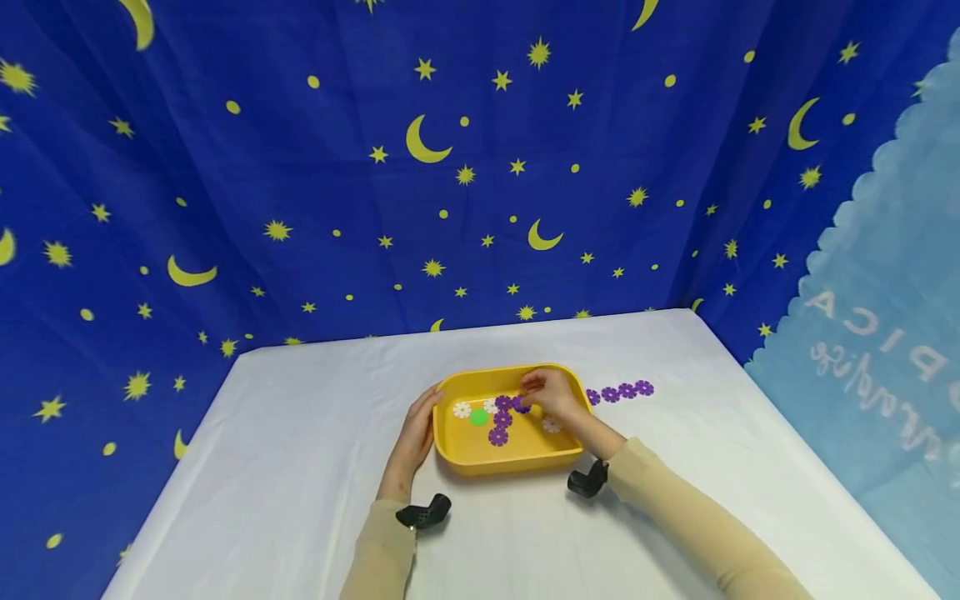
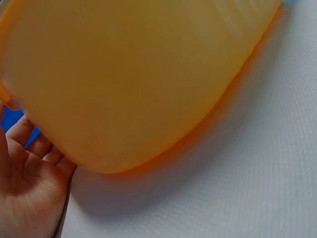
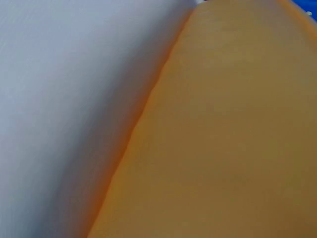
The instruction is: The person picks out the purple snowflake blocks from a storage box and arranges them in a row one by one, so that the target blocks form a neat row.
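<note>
Purple flower discs (image 1: pixel 502 419): probably light, thin, stiffish; best pinched by notched edge. Cluster inside yellow tray (image 1: pixel 510 461), near middle; nearest disc just under bent fingers of right hand (image 1: pixel 556 395); clamped or not, cannot tell. Left hand (image 1: pixel 414 429) touches tray's left wall, fingers relaxed. Purple row (image 1: pixel 627 391) beyond tray's right wall.

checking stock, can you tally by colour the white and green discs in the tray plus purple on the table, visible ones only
White discs: 3
Green disc: 1
Purple discs on the table: 4
Total: 8 in view; the right hand may hide more
</note>
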A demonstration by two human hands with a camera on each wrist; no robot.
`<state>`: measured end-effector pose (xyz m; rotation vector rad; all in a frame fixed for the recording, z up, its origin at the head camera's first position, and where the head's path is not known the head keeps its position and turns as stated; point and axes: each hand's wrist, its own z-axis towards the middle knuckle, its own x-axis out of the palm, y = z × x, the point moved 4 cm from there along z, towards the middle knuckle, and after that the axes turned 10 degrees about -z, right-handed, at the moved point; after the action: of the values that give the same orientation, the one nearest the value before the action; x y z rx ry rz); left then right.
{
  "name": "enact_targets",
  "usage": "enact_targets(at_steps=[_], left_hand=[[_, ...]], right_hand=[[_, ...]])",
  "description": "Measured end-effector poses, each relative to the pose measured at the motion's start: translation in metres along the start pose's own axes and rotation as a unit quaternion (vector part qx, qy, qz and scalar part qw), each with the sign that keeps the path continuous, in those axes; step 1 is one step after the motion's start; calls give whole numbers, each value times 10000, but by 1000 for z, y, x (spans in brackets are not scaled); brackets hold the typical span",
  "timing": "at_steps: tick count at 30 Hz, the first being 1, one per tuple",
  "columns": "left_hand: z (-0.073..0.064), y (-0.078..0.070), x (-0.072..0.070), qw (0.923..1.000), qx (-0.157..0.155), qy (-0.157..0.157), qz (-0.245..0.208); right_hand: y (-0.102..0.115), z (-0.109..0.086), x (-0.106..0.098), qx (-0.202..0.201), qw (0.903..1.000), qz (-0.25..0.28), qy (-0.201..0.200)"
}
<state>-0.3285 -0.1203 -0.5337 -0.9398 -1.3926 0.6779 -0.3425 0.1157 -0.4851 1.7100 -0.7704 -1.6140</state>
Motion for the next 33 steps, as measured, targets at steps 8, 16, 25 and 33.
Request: enact_targets(at_steps=[8, 16, 25, 33], left_hand=[[0, -1, 0, 10000, -19, 2, 79], [0, -1, 0, 9999, -53, -20, 86], [-1, -4, 1, 10000, 12, -45, 31], [-2, -2, 1, 10000, 6, 79, 49]], right_hand=[[5, -1, 5, -48, 9990, -412, 181], [6, -2, 9, -182, 9956, -865, 319], [11, -2, 11, -532, 9907, -1239, 201], [11, -4, 14, -751, 9867, -1408, 306]])
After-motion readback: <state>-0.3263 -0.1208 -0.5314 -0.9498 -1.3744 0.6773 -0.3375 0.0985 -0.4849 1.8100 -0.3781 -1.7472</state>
